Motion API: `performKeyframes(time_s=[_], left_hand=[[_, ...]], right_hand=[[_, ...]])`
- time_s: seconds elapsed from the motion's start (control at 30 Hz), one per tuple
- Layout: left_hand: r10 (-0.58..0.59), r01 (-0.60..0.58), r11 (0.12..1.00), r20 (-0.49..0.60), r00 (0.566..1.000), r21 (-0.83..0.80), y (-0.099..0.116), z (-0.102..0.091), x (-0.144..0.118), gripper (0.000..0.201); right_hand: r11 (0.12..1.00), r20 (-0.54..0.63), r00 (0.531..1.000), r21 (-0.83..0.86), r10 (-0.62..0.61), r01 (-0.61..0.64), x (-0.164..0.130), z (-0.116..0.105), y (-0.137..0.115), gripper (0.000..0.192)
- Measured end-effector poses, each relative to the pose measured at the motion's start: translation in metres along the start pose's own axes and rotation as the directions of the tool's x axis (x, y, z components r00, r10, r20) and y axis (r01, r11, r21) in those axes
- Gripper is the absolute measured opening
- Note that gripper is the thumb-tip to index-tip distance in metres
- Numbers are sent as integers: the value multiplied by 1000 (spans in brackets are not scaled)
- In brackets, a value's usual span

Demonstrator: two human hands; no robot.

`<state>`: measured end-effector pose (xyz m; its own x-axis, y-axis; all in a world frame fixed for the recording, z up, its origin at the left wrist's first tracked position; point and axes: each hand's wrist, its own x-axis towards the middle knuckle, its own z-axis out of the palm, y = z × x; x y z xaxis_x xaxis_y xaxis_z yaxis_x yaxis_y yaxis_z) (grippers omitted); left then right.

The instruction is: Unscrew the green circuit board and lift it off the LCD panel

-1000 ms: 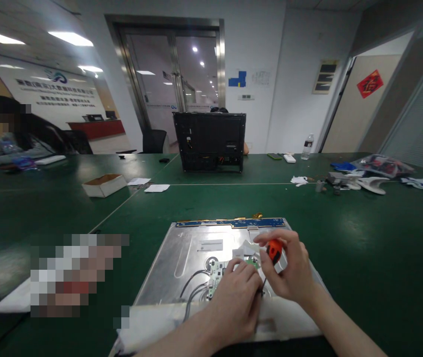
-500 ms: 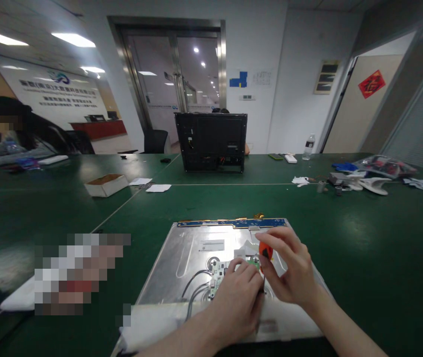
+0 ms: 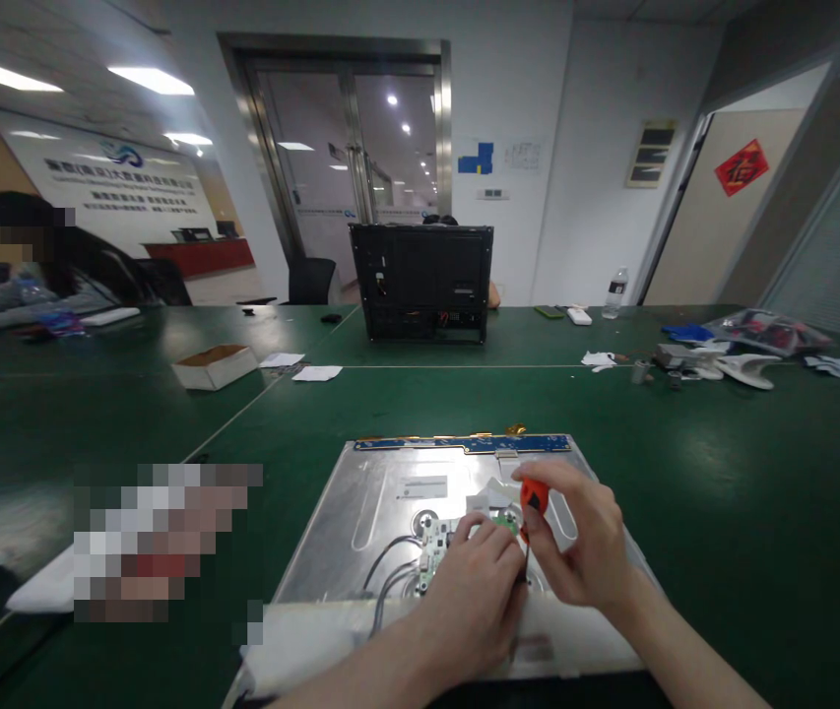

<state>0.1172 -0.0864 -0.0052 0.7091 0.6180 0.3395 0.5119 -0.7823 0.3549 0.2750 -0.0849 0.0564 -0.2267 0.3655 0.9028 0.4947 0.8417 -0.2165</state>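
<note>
A silver display panel [image 3: 379,487] lies back side up on the table in front of me. A green-and-white circuit board [image 3: 431,547] sits at its middle, with dark cables running off its left side. My left hand [image 3: 473,581] rests over the board, its fingers bent and pressing on it; the palm hides much of the board. In my right hand [image 3: 591,540] is a screwdriver [image 3: 534,494] with an orange and black handle, gripped between thumb and fingers. Its thin shaft points down beside my left fingertips, where the tip is hidden.
Along the panel's far edge runs a blue circuit strip [image 3: 464,445]. Farther off stand a black monitor housing [image 3: 426,281], an open white box [image 3: 214,368] and a water bottle [image 3: 615,293]. Bagged parts [image 3: 766,330] lie at right. A person [image 3: 42,256] sits at far left.
My right fingers have shifted slightly around the screwdriver handle, showing more of it. My left hand stays on the circuit board. The view has moved very slightly.
</note>
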Motion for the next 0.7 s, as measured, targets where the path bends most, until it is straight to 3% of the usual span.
performKeyframes(time_s=[0.3,0.7], left_hand=[[17,-18,997,19,1000,73,-4,6,0,17],[21,-20,995,-17,1000,94,-5,11,0,20]], right_hand=[[996,-2,997,-46,82,-82,-10,7,3,34],[995,17,1000,-98,-1,3,-4,1,3,37]])
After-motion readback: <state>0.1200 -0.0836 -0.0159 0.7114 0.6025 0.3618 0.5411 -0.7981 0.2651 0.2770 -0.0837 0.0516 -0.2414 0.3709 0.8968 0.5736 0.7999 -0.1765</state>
